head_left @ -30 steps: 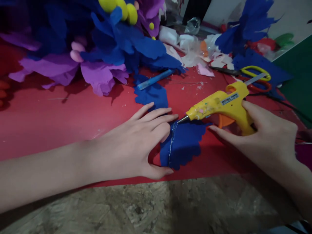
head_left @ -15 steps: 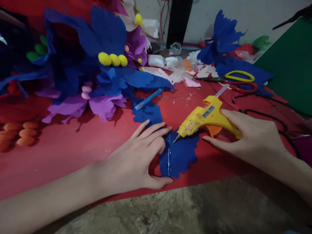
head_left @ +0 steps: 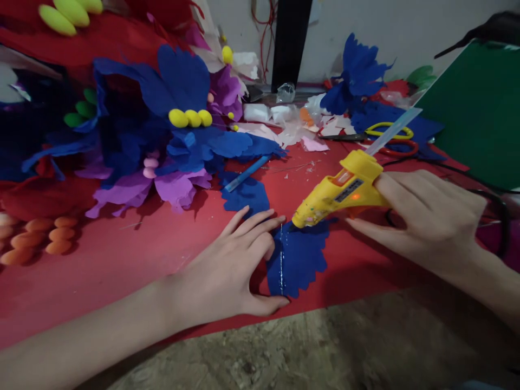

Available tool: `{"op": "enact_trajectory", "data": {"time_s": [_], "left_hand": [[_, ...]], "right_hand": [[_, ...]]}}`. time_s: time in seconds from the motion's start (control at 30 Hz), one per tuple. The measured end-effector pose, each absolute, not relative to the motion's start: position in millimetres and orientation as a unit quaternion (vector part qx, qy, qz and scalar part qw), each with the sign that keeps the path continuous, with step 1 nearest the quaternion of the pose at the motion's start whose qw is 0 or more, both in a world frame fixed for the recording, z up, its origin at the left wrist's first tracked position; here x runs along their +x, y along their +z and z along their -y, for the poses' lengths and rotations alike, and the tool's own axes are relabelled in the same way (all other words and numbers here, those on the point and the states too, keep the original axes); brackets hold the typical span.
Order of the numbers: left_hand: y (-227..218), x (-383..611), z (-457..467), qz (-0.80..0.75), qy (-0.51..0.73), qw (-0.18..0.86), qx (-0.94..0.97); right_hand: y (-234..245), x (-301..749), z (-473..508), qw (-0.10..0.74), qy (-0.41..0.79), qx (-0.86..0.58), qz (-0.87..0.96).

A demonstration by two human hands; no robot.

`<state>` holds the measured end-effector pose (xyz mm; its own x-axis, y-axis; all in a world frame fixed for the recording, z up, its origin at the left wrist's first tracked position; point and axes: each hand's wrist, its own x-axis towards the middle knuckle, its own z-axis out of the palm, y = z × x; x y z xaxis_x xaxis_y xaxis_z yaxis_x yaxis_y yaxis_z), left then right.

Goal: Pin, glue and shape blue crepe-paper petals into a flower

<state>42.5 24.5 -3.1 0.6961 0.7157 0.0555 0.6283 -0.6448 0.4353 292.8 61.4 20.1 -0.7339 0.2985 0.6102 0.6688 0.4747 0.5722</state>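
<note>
Flat on the red surface lies a blue scalloped piece (head_left: 303,262), paper or felt, I cannot tell which. A shiny line of glue (head_left: 281,265) runs along it near its left side. My left hand (head_left: 231,265) rests at that side with fingers spread, thumb and fingertips touching the piece's left edge. In my right hand (head_left: 430,216) is a yellow hot glue gun (head_left: 339,189), gripped by its handle. A clear glue stick (head_left: 394,132) juts from its back, and an orange light glows on its side. The nozzle points down over the piece's upper part; its tip is hard to make out.
Blue flowers (head_left: 182,81) with yellow beads fill the back left. Orange beads (head_left: 38,238) lie at the left. A blue pen (head_left: 247,173) rests on another blue piece (head_left: 246,197). Scissors (head_left: 392,138), paper scraps (head_left: 314,144) and a green board (head_left: 475,114) are at the back right.
My right hand has raised and tilted the glue gun, so its nozzle points more steeply down and the glue stick shows more. My left hand keeps its place on the blue piece. The view has shifted slightly.
</note>
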Motion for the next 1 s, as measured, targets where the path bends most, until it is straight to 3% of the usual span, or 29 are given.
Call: {"op": "enact_trajectory", "data": {"time_s": [0.23,0.43,0.6,0.87,1.0], "left_hand": [[-1.1,41.5,-24.1,-0.37,0.109,0.213,0.898],[2.5,42.2,-25.2,-0.372,0.093,0.222,0.896],[8.0,41.6,-26.3,-0.366,0.118,0.221,0.896],[18.5,25.6,-46.3,-0.376,0.154,0.084,0.91],[14.7,15.4,-58.4,-0.379,0.141,0.05,0.913]], "right_hand": [[21.3,307.4,-70.1,0.249,-0.393,-0.275,0.841],[3.8,314.2,-80.7,0.245,-0.153,-0.471,0.833],[1.2,316.7,-80.6,0.218,-0.074,-0.527,0.818],[7.0,314.2,-76.6,0.223,0.026,-0.518,0.826],[4.0,313.1,-74.4,0.212,-0.007,-0.511,0.833]]}}
